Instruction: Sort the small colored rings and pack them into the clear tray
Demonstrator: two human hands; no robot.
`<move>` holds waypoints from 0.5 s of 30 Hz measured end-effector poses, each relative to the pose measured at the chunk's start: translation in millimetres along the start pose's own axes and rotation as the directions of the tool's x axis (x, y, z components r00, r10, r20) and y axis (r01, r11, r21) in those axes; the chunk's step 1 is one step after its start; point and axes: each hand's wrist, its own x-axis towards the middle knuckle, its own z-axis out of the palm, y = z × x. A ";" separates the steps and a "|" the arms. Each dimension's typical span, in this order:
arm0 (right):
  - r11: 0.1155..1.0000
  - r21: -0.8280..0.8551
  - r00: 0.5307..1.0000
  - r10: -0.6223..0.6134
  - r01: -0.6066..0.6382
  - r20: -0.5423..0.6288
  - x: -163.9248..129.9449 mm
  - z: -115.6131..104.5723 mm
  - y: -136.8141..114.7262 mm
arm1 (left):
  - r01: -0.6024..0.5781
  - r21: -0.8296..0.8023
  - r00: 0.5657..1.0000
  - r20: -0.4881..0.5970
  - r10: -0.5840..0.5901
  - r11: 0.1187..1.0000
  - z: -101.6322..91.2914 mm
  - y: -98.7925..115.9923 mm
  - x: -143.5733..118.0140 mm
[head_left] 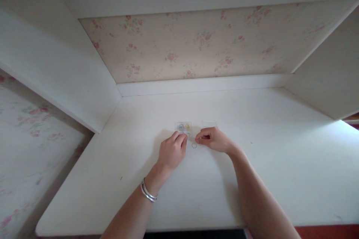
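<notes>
A small clear plastic box (pixel 183 126) lies on the white tabletop, with a few small ring-shaped items in it, one yellowish and one bluish-grey. At its near edge my left hand (pixel 173 150) is closed, fingertips bent down against the box. To the right, my right hand (pixel 211 139) is closed in a pinch; what sits between thumb and forefinger is too small to make out. Between the hands a thin ring (pixel 194 145) rests flat on the table. Just behind my right hand lies a clear flat piece (pixel 209 123), like a lid, partly hidden by the hand.
The white desk (pixel 112 194) is enclosed by a left side panel (pixel 64 71), a right panel (pixel 325 63) and a back board with floral wallpaper (pixel 207 44). A small dark mark (pixel 121 178) shows on the left. A black object (pixel 196 234) sits below the front edge.
</notes>
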 end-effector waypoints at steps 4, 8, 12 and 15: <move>1.000 -0.012 0.968 0.001 -0.004 -0.250 4.6 5.3 -2.7 | -0.075 -0.003 0.992 0.100 0.075 0.997 0.7 3.7 -3.1; 0.997 -0.058 0.948 -0.065 0.049 -0.313 12.1 19.6 -2.1 | -0.152 -0.035 0.967 0.202 0.155 0.988 5.1 9.6 -5.8; 0.996 -0.073 0.963 -0.061 0.044 -0.264 15.7 28.4 1.6 | -0.142 -0.041 0.959 0.241 0.148 0.989 10.0 14.0 -5.8; 0.997 -0.079 0.943 -0.036 0.011 -0.330 15.5 26.4 1.9 | -0.133 -0.041 0.950 0.280 0.140 0.990 11.6 14.1 -4.9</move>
